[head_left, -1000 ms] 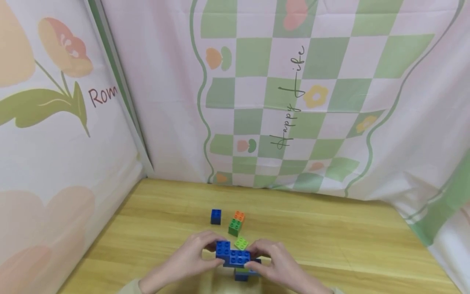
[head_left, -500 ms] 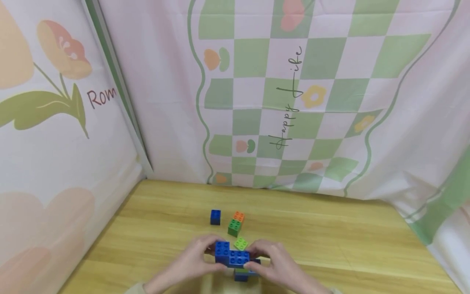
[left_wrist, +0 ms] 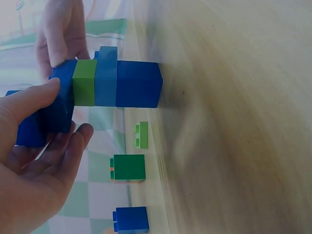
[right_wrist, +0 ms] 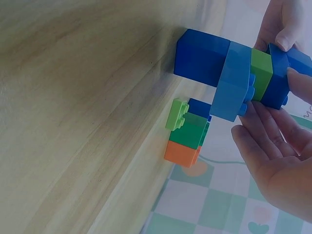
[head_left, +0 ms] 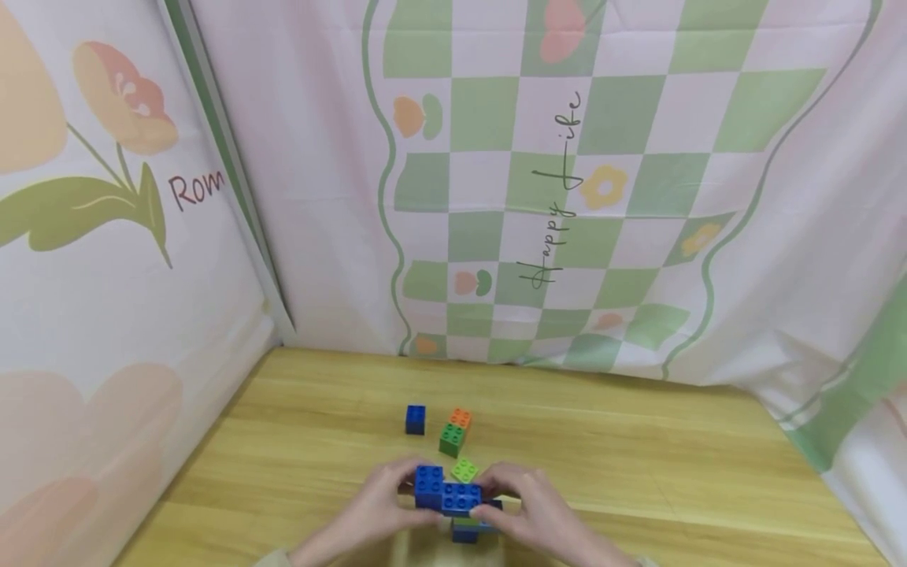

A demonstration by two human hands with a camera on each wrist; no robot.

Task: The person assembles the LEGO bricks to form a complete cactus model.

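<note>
A stack of building bricks stands on the table, with a dark blue brick at its foot. Over that come a wider light blue brick, a light green brick and a dark blue brick. Another dark blue brick sits on top, jutting to the left. My left hand holds the left end of this top part between thumb and fingers. From the right, my right hand grips the dark blue brick, its thumb on the near side and fingers behind.
Beyond the stack a flat light green brick lies on the wooden table. Farther back are a green brick, an orange brick against it, and a separate dark blue brick. Patterned curtains rise behind and at the left.
My left hand has shifted slightly to the right and toward me, its thumb lower along the bricks. The right hand and the stack stay nearly where they were.
</note>
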